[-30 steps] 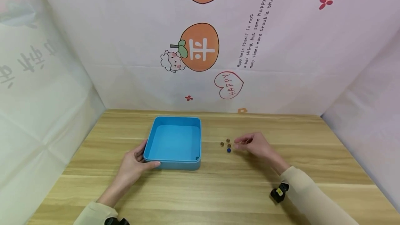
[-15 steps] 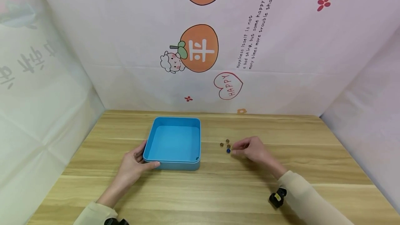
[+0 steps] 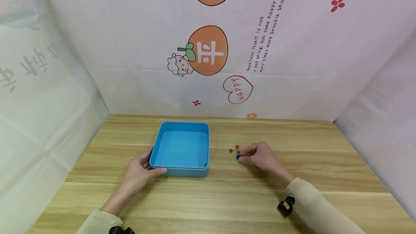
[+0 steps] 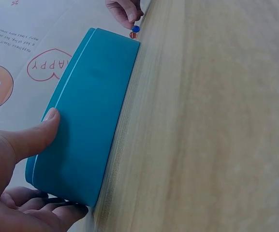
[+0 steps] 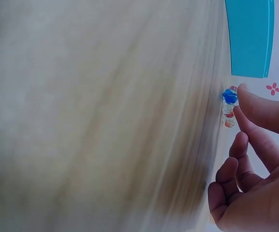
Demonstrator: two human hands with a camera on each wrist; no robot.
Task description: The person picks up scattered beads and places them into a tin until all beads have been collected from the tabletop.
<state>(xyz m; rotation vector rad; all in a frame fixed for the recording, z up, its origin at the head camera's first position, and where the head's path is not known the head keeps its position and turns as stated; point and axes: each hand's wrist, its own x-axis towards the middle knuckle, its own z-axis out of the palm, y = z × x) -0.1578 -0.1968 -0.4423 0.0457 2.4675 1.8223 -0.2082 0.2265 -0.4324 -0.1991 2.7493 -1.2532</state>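
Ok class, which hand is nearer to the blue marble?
Right. The right hand is close beside the blue marble; the left hand is farther left, holding the blue box.

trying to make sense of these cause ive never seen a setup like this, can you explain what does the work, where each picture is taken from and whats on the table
No machine does the work here: you see a person's bare left hand and right hand. The wide picture comes from a head-worn camera; the other two from the left wrist camera and right wrist camera.

On the wooden table stands an open blue box, a small dark ball in its near right corner. The left hand holds its near left corner. To its right are three brownish marbles and a blue marble. The right fingers are at the blue one; whether they grip it, I can't tell.
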